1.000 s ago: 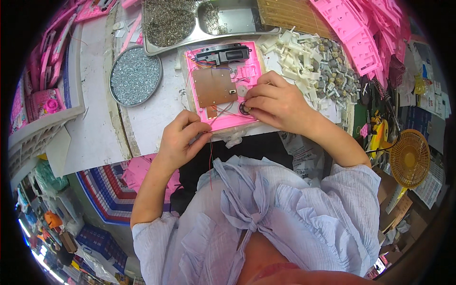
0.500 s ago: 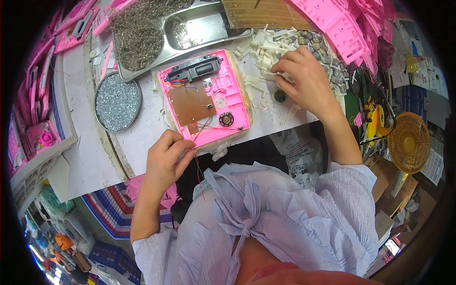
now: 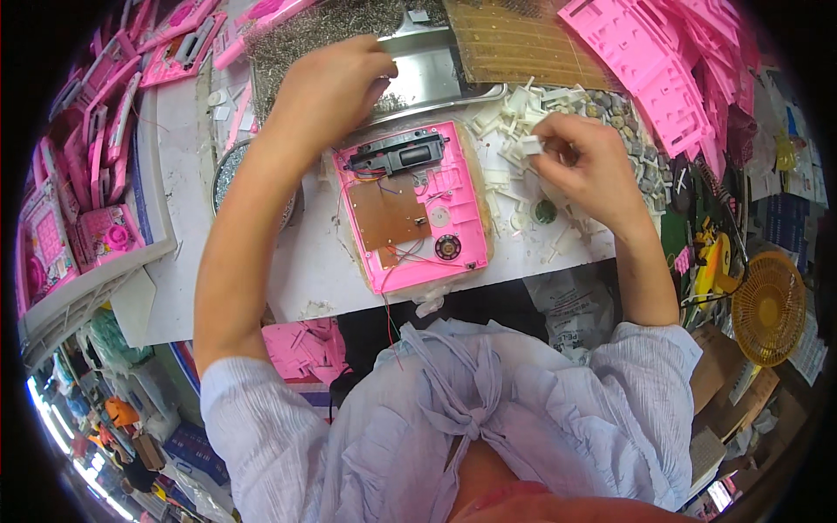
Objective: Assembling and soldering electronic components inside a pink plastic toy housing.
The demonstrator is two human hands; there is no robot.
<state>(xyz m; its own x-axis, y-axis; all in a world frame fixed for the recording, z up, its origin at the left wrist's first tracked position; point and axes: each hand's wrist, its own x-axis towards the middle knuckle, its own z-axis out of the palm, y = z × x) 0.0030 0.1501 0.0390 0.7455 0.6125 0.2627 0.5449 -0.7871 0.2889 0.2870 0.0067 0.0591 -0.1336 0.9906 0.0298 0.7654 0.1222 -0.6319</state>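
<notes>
A pink plastic housing (image 3: 390, 277) lies open on a padded block, holding a brown circuit board (image 3: 388, 209), a black module (image 3: 401, 155) along its far edge, a small round speaker (image 3: 447, 247) and thin wires. Beyond it, my left hand (image 3: 336, 87) is over the metal tray (image 3: 427, 65), its fingers curled together; what they hold, if anything, is hidden. My right hand (image 3: 591, 166) pinches a small white plastic piece (image 3: 530, 146) between thumb and fingers, at the edge of a pile of white plastic parts (image 3: 520, 105).
Many small screws (image 3: 283, 57) fill the tray's left part. A round dish of silvery bits (image 3: 228, 174) sits partly behind my left forearm. Pink shells (image 3: 632, 74) are stacked far right, finished-looking pink units (image 3: 109, 166) at left. A yellow fan (image 3: 767, 307) stands right.
My left hand has left the housing's near edge and reached up over the metal tray. My right hand now has a white plastic piece in its fingers. The whole view has shifted slightly.
</notes>
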